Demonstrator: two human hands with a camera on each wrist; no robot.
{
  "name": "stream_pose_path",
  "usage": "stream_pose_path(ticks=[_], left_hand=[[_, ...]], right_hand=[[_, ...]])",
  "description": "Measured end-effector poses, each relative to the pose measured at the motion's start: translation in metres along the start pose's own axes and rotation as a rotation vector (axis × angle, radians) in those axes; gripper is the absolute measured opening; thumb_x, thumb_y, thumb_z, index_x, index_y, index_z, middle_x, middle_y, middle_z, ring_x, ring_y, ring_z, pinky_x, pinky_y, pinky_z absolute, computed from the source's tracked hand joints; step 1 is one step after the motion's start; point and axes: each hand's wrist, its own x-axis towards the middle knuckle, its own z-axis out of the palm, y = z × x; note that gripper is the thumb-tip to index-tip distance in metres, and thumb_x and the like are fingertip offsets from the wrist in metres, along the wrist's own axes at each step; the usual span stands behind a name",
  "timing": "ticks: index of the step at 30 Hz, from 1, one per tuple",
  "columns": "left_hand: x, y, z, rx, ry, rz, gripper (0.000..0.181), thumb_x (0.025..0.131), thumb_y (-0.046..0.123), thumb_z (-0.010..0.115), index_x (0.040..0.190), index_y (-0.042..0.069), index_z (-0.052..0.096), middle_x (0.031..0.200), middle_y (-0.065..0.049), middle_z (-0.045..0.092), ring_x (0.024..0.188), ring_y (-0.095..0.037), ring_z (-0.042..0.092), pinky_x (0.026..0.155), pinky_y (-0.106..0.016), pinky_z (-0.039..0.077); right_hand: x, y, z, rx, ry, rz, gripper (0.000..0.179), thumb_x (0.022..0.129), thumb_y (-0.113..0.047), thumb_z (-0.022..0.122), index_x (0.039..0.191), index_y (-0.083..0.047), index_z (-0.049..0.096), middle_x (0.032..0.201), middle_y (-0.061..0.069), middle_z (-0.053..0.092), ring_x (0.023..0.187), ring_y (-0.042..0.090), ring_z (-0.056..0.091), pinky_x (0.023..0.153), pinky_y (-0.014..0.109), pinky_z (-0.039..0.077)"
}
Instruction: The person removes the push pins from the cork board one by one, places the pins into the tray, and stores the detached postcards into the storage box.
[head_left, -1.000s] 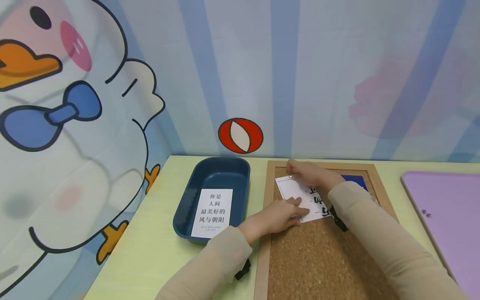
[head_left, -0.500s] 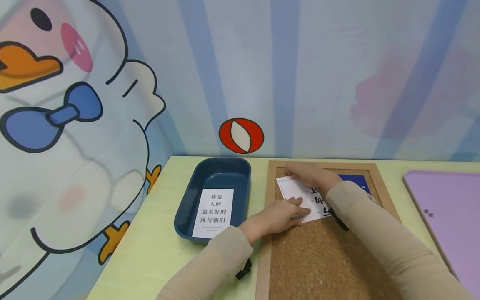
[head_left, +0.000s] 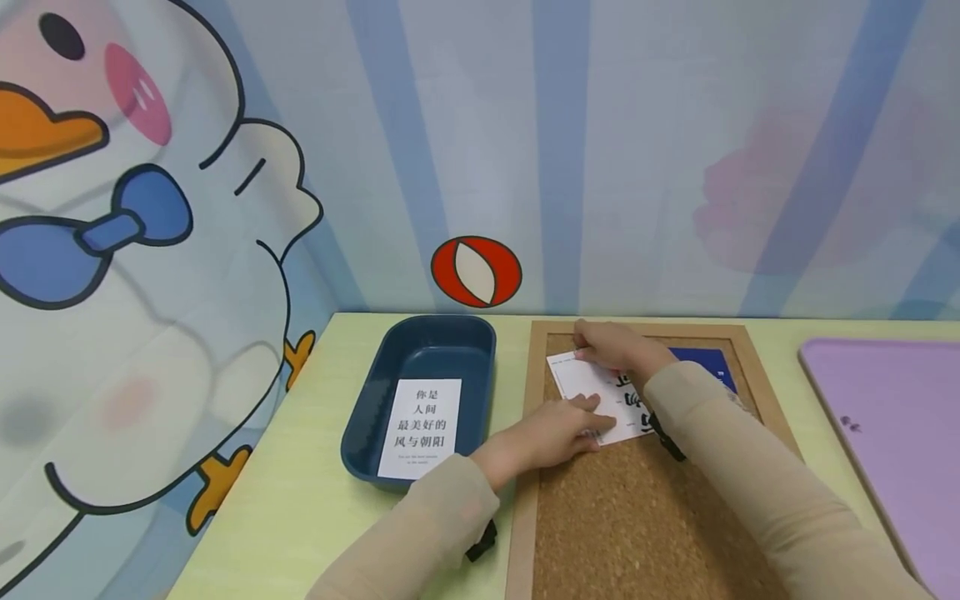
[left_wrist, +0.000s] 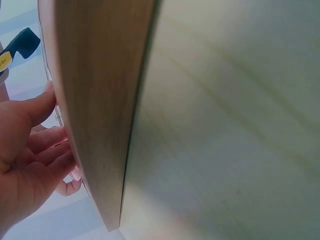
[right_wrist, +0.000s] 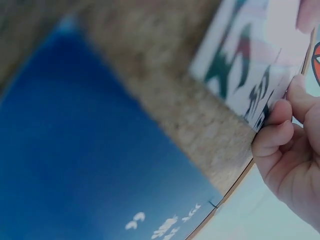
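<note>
Left grip (head_left: 558, 432): fingers reaching out and apart, tips pressing on the near-left part of the white card (head_left: 600, 385).
Right grip (head_left: 618, 348): fingers curled at the card's far-left corner; you cannot tell whether they pinch anything, contact hidden.
White card position: flat or nearly so on the corkboard (head_left: 622, 517), toward its far-left corner, skewed to the wooden frame (head_left: 525, 508).
Card handling: probably light, thin, fairly stiff, smooth enough to slide; corners likely crease if you push hard.
Best hold: by the edges, you judge, with light fingertips off the print.
Blue card (head_left: 705, 362): on the cork right of the white card, partly behind your right sleeve (head_left: 720, 425).
Blue tray (head_left: 367, 433): on the bench (head_left: 270, 500), left of the board, holding a printed card (head_left: 422, 427).
Purple tray (head_left: 900, 433): right of the board.
</note>
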Motion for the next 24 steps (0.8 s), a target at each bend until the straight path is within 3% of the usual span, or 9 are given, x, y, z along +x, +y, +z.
stream_pose_path(ticks=[9,13,17,21,24], left_hand=[[-0.001,0.0,-0.001,-0.005,0.004,-0.015,0.038,0.093,0.022,0.058,0.13,0.016,0.057,0.14,-0.015,0.043,0.128,-0.022,0.041,0.1,-0.029,0.038],[-0.002,0.0,-0.001,-0.006,0.005,-0.013,0.039,0.093,0.023,0.058,0.13,0.015,0.056,0.14,-0.015,0.043,0.128,-0.023,0.041,0.1,-0.029,0.037],[-0.004,0.001,-0.001,-0.023,0.003,-0.008,0.039,0.093,0.023,0.058,0.131,0.015,0.056,0.141,-0.015,0.042,0.129,-0.023,0.04,0.1,-0.03,0.037],[-0.003,0.002,-0.001,-0.035,-0.002,-0.008,0.04,0.093,0.023,0.057,0.132,0.015,0.055,0.142,-0.014,0.04,0.13,-0.023,0.039,0.1,-0.03,0.038],[-0.003,0.002,-0.001,-0.022,0.0,-0.008,0.04,0.093,0.023,0.057,0.132,0.016,0.055,0.142,-0.014,0.041,0.129,-0.022,0.04,0.099,-0.03,0.038]], right_hand=[[0.002,-0.004,0.001,-0.115,0.048,-0.116,0.007,0.097,-0.004,0.045,0.093,-0.007,0.05,0.089,0.008,0.053,0.072,0.02,0.046,0.064,0.029,0.039],[-0.001,-0.005,-0.001,-0.041,0.005,-0.083,0.005,0.097,-0.003,0.043,0.1,-0.005,0.047,0.092,0.011,0.053,0.066,0.02,0.046,0.06,0.029,0.039],[-0.004,-0.006,-0.003,0.014,-0.028,0.002,0.013,0.096,-0.01,0.05,0.103,-0.001,0.045,0.081,0.011,0.052,0.054,0.016,0.045,0.052,0.027,0.039],[-0.002,-0.008,-0.002,-0.062,-0.025,0.037,0.016,0.096,-0.016,0.052,0.097,0.0,0.049,0.072,0.008,0.05,0.054,0.016,0.045,0.052,0.027,0.037],[0.0,-0.011,-0.001,-0.128,-0.016,0.03,0.015,0.097,-0.015,0.05,0.1,-0.001,0.052,0.081,0.011,0.056,0.063,0.019,0.05,0.058,0.03,0.041]])
